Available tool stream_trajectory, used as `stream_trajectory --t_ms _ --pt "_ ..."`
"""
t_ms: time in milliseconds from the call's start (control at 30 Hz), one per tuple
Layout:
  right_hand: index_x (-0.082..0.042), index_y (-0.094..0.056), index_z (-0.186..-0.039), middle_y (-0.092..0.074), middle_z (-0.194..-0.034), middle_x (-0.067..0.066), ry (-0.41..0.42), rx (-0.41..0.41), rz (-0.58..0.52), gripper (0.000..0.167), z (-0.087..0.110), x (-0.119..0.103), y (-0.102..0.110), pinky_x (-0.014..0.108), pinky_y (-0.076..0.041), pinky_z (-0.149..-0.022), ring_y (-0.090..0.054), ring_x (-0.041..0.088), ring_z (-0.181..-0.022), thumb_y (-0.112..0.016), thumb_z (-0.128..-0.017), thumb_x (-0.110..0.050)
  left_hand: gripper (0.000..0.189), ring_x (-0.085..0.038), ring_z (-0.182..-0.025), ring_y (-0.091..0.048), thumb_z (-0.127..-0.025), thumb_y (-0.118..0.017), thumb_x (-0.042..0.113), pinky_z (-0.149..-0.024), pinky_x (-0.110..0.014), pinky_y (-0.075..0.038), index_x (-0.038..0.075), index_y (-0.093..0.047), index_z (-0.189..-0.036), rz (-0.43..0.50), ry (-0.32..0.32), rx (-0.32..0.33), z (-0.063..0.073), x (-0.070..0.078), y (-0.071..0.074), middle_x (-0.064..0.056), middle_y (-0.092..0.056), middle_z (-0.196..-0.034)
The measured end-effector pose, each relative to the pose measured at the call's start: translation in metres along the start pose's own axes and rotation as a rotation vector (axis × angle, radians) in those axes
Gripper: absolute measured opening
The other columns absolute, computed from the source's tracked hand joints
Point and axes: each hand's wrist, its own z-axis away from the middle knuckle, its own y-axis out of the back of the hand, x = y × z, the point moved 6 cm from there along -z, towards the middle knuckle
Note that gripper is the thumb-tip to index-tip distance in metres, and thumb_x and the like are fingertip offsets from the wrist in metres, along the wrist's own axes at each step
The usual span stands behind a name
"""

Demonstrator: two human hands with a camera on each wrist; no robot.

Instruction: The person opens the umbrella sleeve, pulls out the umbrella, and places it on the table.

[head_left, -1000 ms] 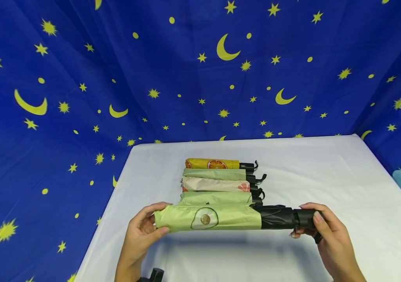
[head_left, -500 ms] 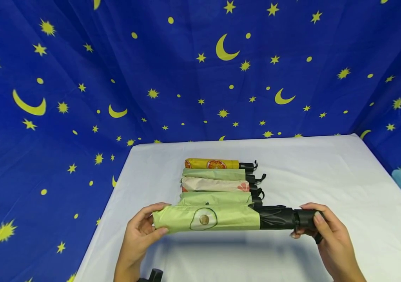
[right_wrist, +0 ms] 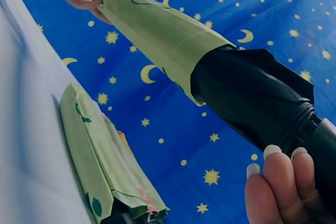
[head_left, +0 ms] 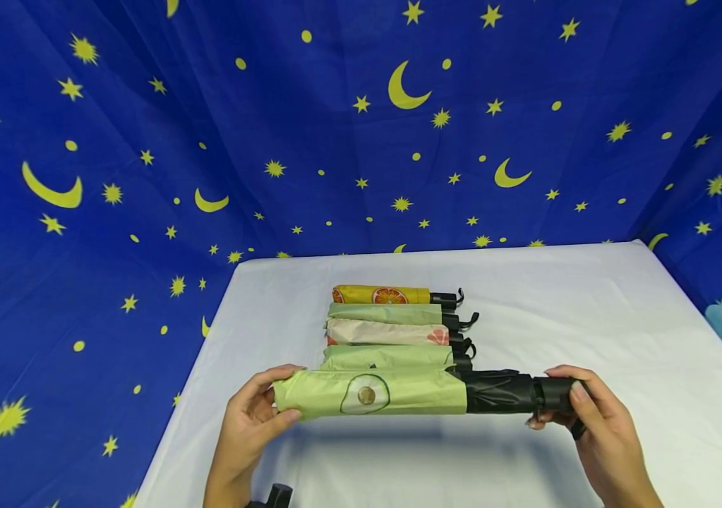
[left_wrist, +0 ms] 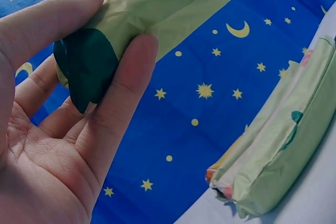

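Observation:
A folded black umbrella (head_left: 500, 392) is held level above the table, partly inside a light green sleeve (head_left: 418, 392) with an avocado print. My left hand (head_left: 245, 423) pinches the sleeve's closed end between thumb and fingers; the left wrist view shows a dark green patch (left_wrist: 94, 66) there. At the other end, my right hand (head_left: 611, 430) grips the black handle (head_left: 554, 394). Between sleeve and handle, gathered black fabric (right_wrist: 247, 87) is exposed in the right wrist view. How far the umbrella reaches inside the sleeve is hidden.
Several sleeved umbrellas lie side by side beyond my hands: yellow with orange slices (head_left: 386, 295), green (head_left: 386, 314), pale pink (head_left: 386, 332) and green (head_left: 392, 357). They rest on a white-covered table (head_left: 557, 303). A blue star-print curtain (head_left: 335, 127) stands behind.
My right hand has shifted slightly right with the handle, while the left hand and sleeve have drifted slightly left. A little more black fabric shows between them. The other umbrellas stay put.

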Motion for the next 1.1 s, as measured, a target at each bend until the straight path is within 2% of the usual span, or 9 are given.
stream_trajectory --t_ms 100,300,533,700,1100 --pt "0.018 -0.044 -0.134 -0.065 -0.108 0.012 -0.012 0.002 0.009 0.037 0.0001 -0.0010 -0.0002 0.037 -0.060 -0.069 -0.070 0.029 -0.073 -0.020 -0.109 0.008 0.058 -0.028 -0.116 -0.062 -0.081 -0.058 -0.033 -0.086 -0.030 -0.058 -0.024 -0.042 -0.136 -0.002 0.001 0.000 0.0004 -0.0001 0.0004 -0.028 -0.055 -0.137" --pt "0.012 -0.048 -0.135 -0.065 -0.105 0.008 -0.083 0.033 0.107 0.035 0.0017 -0.0031 0.0009 0.038 -0.060 -0.068 -0.071 0.026 -0.073 -0.024 -0.111 0.002 0.058 -0.027 -0.115 -0.063 -0.083 -0.057 -0.033 -0.083 -0.032 -0.060 -0.024 -0.040 -0.138 0.002 0.031 -0.001 0.0016 -0.0012 0.0008 -0.026 -0.054 -0.139" --pt "0.012 -0.048 -0.135 -0.064 -0.104 0.008 -0.089 0.036 0.101 0.036 0.0016 -0.0051 0.0011 0.038 -0.060 -0.068 -0.071 0.027 -0.072 -0.024 -0.111 0.002 0.059 -0.027 -0.113 -0.064 -0.082 -0.057 -0.034 -0.081 -0.032 -0.060 -0.025 -0.040 -0.137 0.007 0.027 0.005 0.0000 -0.0016 0.0024 -0.027 -0.056 -0.137" --pt "0.017 -0.043 -0.136 -0.064 -0.102 0.008 -0.095 0.038 0.115 0.035 0.0025 -0.0055 0.0016 0.037 -0.060 -0.069 -0.070 0.025 -0.074 -0.024 -0.111 0.002 0.059 -0.027 -0.111 -0.065 -0.081 -0.057 -0.034 -0.079 -0.031 -0.061 -0.025 -0.041 -0.137 0.003 0.018 0.004 -0.0005 -0.0016 0.0031 -0.027 -0.056 -0.136" --pt "0.012 -0.046 -0.138 -0.065 -0.103 0.011 -0.084 0.042 0.081 0.036 0.0067 -0.0043 0.0080 0.038 -0.060 -0.069 -0.071 0.029 -0.074 -0.023 -0.110 0.003 0.059 -0.026 -0.112 -0.065 -0.080 -0.058 -0.034 -0.079 -0.031 -0.060 -0.026 -0.042 -0.136 0.006 0.012 0.011 0.0004 -0.0034 0.0035 -0.027 -0.058 -0.136"
